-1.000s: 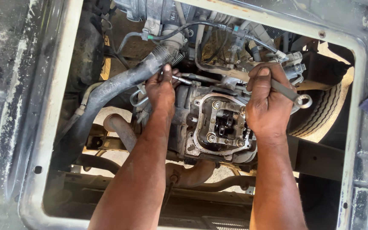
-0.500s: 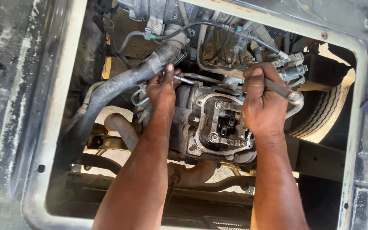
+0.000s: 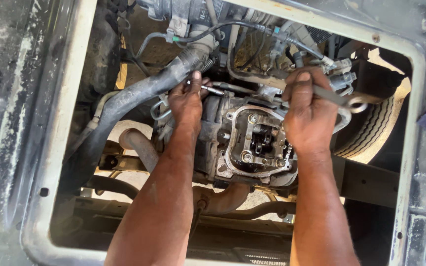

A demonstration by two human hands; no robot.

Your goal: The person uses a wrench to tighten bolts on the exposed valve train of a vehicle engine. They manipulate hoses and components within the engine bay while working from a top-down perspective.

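Reaching down, left hand (image 3: pixel 186 103) pinches a bolt (image 3: pixel 212 89), right hand (image 3: pixel 307 118) grips a wrench (image 3: pixel 343 100).

I reach down through a rectangular metal opening (image 3: pixel 55 148) into a crowded engine bay. A thick black hose (image 3: pixel 124 98) crosses just beside my left hand (image 3: pixel 186 101), leaving little room on that side. Pipes and wires (image 3: pixel 252 29) crowd above the open engine head (image 3: pixel 255 143). A tyre (image 3: pixel 371 130) blocks the right; open gaps show below, around the exhaust pipe (image 3: pixel 139 148).
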